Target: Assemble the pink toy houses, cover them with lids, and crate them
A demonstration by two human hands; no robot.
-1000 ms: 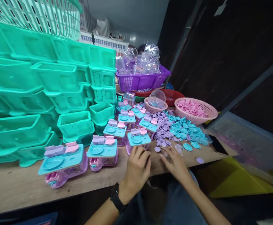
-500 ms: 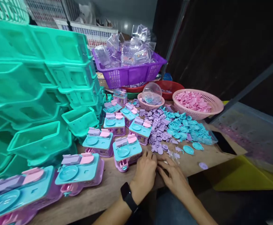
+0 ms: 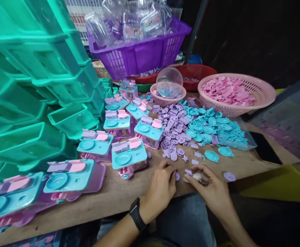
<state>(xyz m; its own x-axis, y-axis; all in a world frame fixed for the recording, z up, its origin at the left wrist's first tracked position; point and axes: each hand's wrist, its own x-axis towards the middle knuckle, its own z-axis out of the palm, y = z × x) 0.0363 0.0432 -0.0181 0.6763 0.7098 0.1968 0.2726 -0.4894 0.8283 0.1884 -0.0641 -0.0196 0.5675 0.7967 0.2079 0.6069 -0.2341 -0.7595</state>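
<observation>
My left hand, wearing a black watch, is closed near the table edge. A small round purple plastic piece shows at its fingertips. To the right, my right hand pinches a small purple plastic piece between thumb and finger. A clear and whitish thing, too blurred to name, is tucked in the same hand. Loose purple parts lie just beyond both hands. Toy kitchen counters with turquoise tops and pink and purple pieces stand left of my hands.
Stacked green bins rise at the left. Behind stands a purple basket of clear plastic shells. A pink basket holds pink parts. Turquoise parts are heaped before it, with a black phone at the right.
My hands have moved apart, and the purple piece and whitish thing in my right hand now show. The view has shifted downward and nearer the table.
</observation>
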